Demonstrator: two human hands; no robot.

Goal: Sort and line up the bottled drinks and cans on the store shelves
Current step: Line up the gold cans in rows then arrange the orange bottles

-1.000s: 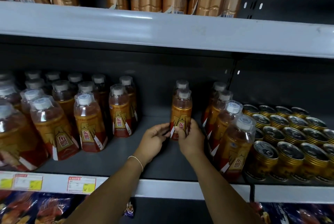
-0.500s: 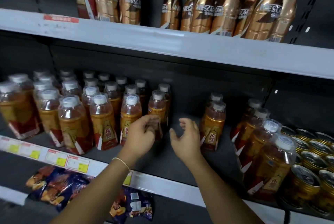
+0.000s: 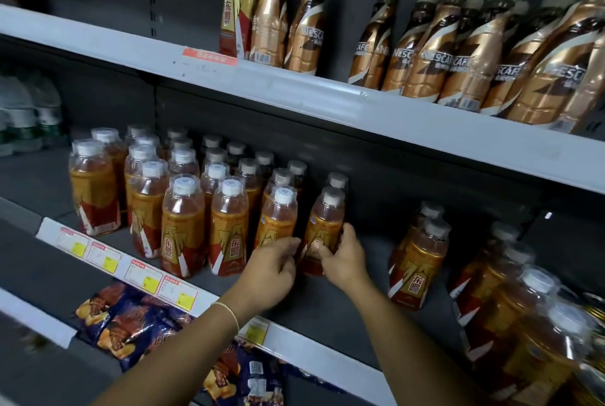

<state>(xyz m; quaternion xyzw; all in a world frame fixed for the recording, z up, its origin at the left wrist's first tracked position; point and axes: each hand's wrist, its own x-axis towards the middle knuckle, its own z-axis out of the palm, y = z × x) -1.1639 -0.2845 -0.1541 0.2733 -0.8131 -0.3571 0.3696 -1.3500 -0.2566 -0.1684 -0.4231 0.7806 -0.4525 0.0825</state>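
So the shelving [image 3: 376, 111] took up the whole view, three levels of it. The top shelf carried a row of coffee bottles [image 3: 458, 55], packed fairly tight on the right, but a trio sat apart on the left with a gap between, and one of those was a gold-and-red odd bottle [image 3: 237, 13] that looked like it belonged to the drink below. Probably still needed sorting.

The middle shelf [image 3: 327, 304] was where the work was. On the left stood a big block [image 3: 183, 196] of amber bottles in rows running front to back, mostly neat, though the leftmost column sat a bit apart and the fronts didn't quite line up. Off to the right was a lone pair [image 3: 417, 261], then a blurry column [image 3: 523, 301] at the edge, with bare shelf between these groups. Cans were barely visible at the far right, too blurred to judge. A few water bottles [image 3: 29, 111] sat in the next bay, and snack bags [image 3: 131, 317] lay on the shelf underneath.

The bottle [image 3: 324, 225] being handled stood upright at the right end of the block, just beside its neighbour. The right hand [image 3: 343, 258] was curled round its lower body, thumb across the label. The left hand [image 3: 271, 271] was half closed with fingertips at the bottle's base, touching or nearly so; hard to tell if it actually gripped.

Overall guess: roughly midway, with the loose groups left to close up.
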